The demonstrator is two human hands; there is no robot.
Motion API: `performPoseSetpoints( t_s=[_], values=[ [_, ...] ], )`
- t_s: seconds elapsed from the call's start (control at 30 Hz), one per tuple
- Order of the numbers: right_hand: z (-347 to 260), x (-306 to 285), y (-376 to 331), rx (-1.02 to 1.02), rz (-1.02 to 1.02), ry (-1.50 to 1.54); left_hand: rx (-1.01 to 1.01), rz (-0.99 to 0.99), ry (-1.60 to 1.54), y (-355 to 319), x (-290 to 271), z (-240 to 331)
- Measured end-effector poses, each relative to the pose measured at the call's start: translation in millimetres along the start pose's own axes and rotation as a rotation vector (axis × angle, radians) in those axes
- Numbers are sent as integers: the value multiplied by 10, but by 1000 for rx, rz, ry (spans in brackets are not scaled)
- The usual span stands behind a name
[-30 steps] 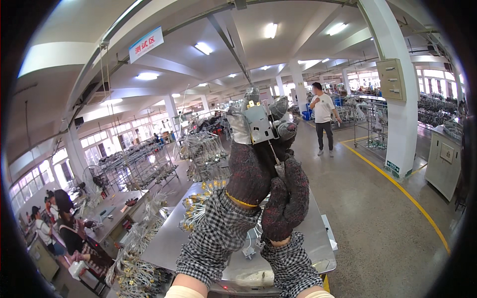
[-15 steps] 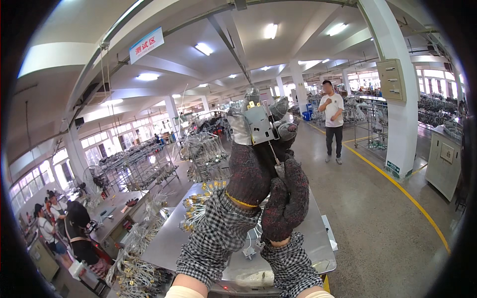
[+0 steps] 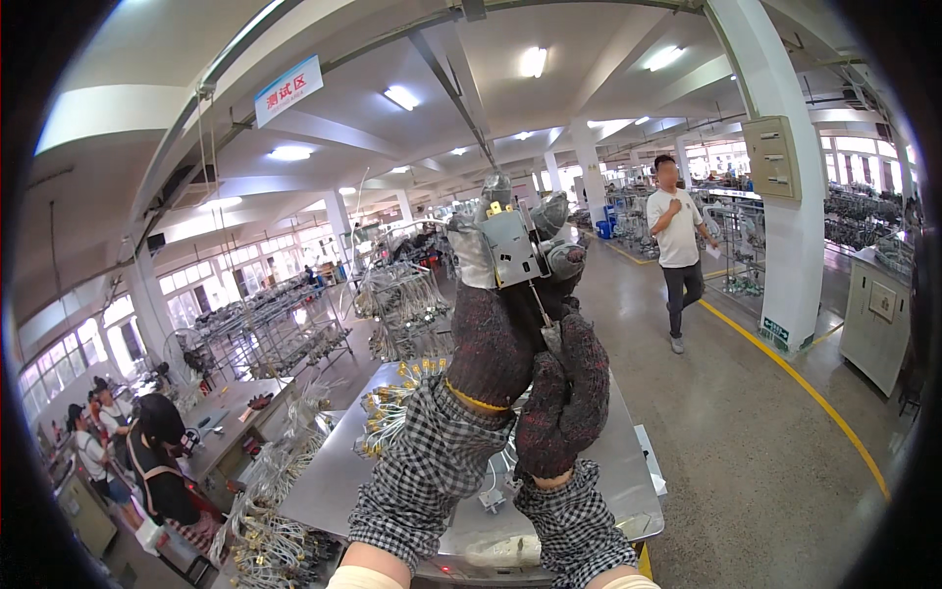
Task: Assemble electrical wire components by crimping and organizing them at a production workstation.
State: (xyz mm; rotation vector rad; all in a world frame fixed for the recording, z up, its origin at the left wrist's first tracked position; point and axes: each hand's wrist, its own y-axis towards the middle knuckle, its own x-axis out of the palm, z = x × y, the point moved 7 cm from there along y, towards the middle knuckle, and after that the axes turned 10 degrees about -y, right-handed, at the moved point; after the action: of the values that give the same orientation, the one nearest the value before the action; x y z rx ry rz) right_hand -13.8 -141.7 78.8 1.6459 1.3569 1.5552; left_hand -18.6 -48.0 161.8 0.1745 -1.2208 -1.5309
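Note:
Both of my hands wear dark knitted gloves, with grey covering on the fingertips, and are raised in front of me above a metal-topped table (image 3: 613, 481). My left hand (image 3: 491, 339) is closed around a small box-shaped metal part (image 3: 512, 250) with brass-coloured terminals on top and dark slots in its face. A thin metal rod or tube (image 3: 540, 302) runs down from the part's lower edge. My right hand (image 3: 567, 398), just below, pinches the lower end of that rod. Whether the rod belongs to the part I cannot tell.
Cables with yellow ends (image 3: 388, 417) lie on the table's left side, and a small metal piece (image 3: 493, 499) near its front. More cable bundles (image 3: 275, 545) hang at the lower left. A person in a white shirt (image 3: 677, 226) walks in the right aisle; co-workers (image 3: 162, 461) are at a left bench.
The person in the white shirt has come nearer and moved right. A co-worker at the left bench has shifted slightly. My hands and the metal part look almost unmoved.

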Motion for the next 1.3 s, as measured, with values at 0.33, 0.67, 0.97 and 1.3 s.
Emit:
performPoseSetpoints(
  t_s=[0.33,0.67,0.97,1.3],
  values=[
    [16,9,-2,57,16,11,19,139,144,-18,26,-30],
    [-23,3,39,30,-8,-13,-20,34,-1,-6,-9,-38],
    [0,29,28,72,0,20,-118,-169,-184,25,105,-45],
    [-41,0,87,219,-1,145,-1,88,-32,38,-3,-61]
  ],
)
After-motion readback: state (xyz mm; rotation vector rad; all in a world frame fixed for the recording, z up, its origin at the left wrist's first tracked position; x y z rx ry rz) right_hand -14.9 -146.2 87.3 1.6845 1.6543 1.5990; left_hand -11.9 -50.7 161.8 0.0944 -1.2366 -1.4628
